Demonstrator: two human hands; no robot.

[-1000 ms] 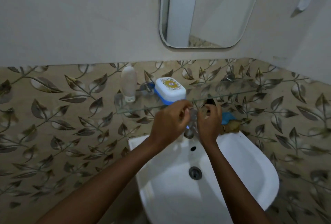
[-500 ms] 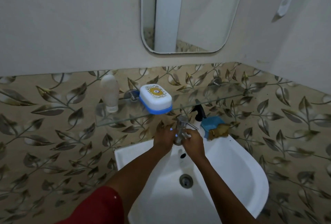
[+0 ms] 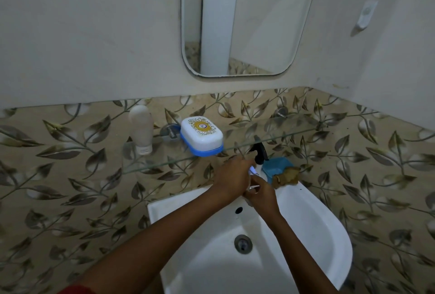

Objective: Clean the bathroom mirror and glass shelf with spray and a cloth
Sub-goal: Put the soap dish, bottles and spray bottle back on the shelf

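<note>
Since half a second ago the left hand (image 3: 231, 177) has slid over the tap (image 3: 252, 171), and its fingers now curl round the top. The right hand (image 3: 262, 197) sits just under it, and we cannot tell what its fingers do. We see the mirror (image 3: 237, 18) on the wall above, the sink (image 3: 317, 235) below and the glass shelf (image 3: 270, 134) between. The spray bottle (image 3: 259, 152) stands on the sink's rim behind the hands, with the blue cloth (image 3: 275, 167) just beside it.
</note>
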